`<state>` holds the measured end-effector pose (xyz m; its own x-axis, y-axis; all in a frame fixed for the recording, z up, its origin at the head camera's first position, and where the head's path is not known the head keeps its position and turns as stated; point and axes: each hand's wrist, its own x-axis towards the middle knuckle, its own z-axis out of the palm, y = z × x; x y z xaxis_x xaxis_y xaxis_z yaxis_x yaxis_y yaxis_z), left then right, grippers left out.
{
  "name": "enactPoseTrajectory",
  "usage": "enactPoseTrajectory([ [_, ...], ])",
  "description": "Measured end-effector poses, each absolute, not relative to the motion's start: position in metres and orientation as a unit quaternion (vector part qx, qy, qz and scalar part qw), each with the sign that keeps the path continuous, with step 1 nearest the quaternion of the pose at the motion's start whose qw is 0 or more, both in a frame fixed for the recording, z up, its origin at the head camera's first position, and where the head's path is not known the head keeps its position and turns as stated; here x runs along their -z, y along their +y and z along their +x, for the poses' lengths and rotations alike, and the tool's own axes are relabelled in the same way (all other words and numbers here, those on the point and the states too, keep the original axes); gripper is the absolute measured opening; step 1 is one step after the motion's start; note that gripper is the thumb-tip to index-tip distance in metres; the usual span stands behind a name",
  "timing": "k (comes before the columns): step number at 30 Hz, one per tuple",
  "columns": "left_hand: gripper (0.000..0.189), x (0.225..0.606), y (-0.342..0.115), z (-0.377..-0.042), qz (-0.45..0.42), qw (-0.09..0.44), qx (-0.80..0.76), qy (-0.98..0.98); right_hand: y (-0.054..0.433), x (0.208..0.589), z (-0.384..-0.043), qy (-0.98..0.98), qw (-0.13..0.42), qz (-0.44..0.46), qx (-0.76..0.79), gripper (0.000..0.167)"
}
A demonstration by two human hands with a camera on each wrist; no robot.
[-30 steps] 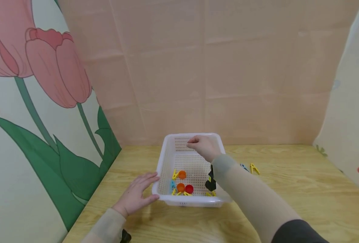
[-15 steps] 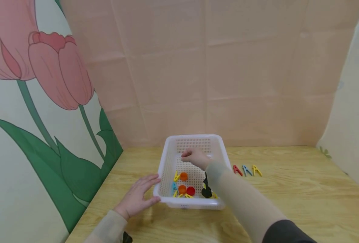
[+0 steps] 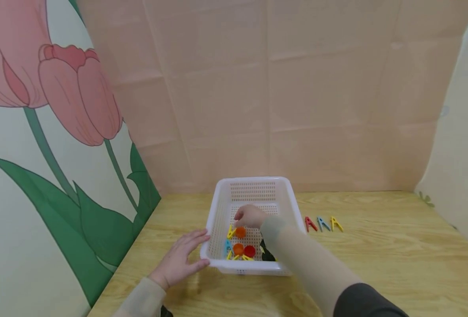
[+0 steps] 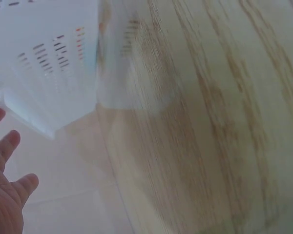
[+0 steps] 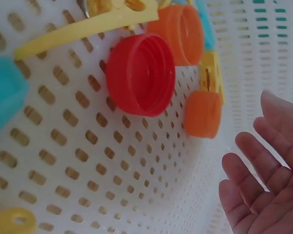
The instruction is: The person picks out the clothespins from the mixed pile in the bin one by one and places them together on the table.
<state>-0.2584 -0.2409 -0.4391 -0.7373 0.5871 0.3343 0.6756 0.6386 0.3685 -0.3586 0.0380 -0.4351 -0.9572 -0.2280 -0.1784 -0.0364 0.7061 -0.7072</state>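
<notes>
A white perforated plastic basket (image 3: 246,265) stands on the wooden table. My left hand (image 3: 181,256) rests against its left rim, fingers extended and thumb near the front corner. Inside the basket, my right hand (image 3: 250,216) reaches down above an orange bottle cap (image 3: 240,232), beside a yellow clothespin (image 3: 231,232). Its loosely bent fingers hold nothing in the right wrist view. Another orange cap (image 3: 238,249), a red cap (image 5: 140,74) and a light blue clothespin (image 3: 228,245) lie nearer the front wall. More yellow clothespins lie there, partly hidden by the rim.
Right of the basket, a red clothespin (image 3: 311,224), a blue clothespin (image 3: 323,223) and a yellow clothespin (image 3: 336,224) lie in a row on the table (image 3: 380,246). A pinkish cloth backdrop (image 3: 337,97) hangs behind, and a tulip-printed panel (image 3: 75,94) stands at left.
My right hand has come down and toward me from the far end of the basket to the orange cap. The left hand has kept its place at the rim.
</notes>
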Motion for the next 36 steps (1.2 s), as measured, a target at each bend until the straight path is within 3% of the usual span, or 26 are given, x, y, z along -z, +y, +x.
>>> enactPoseTrajectory([
  [17, 0.062, 0.441, -0.241, -0.258, -0.338, 0.079, 0.246, -0.905, 0.021, 0.445, -0.359, 0.937, 0.129, -0.090, 0.311, 0.018],
  [26, 0.061, 0.441, -0.241, -0.257, -0.353, 0.098, 0.255, -0.895, 0.021, 0.448, -0.360, 0.950, 0.123, -0.098, 0.271, 0.027],
  [36, 0.060, 0.441, -0.241, -0.256, -0.355, 0.101, 0.257, -0.893, 0.023, 0.449, -0.357, 0.953, 0.112, -0.101, 0.262, 0.013],
])
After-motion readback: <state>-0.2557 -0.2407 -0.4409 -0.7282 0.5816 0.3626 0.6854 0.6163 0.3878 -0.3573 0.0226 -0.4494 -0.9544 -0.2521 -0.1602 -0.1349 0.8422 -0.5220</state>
